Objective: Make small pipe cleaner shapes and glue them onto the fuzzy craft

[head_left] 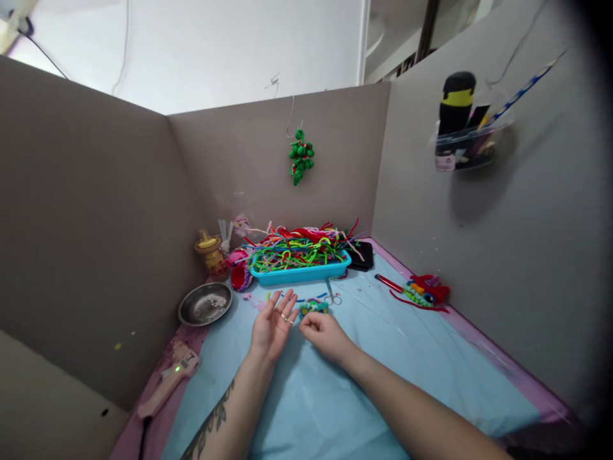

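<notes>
My left hand (274, 327) is turned palm up over the table, fingers stretched and apart, with a ring on one finger and nothing seen gripped. Close beside it, my right hand (326, 333) is closed, its fingertips pinched together near the left fingers. Whatever the pinch may hold is too small or hidden to make out. Just behind the right hand lies a small teal, green and yellow pipe-cleaner piece (313, 307), partly covered by that hand. A pair of small scissors (334, 298) rests beyond it.
A blue tray (301, 276) heaped with pipe cleaners (306, 246) stands at the back. To the left are a metal bowl (205, 305) and a pink glue gun (170, 383) with a lit green light. Colourful pipe-cleaner pieces (428, 291) lie right. Grey panels enclose the table.
</notes>
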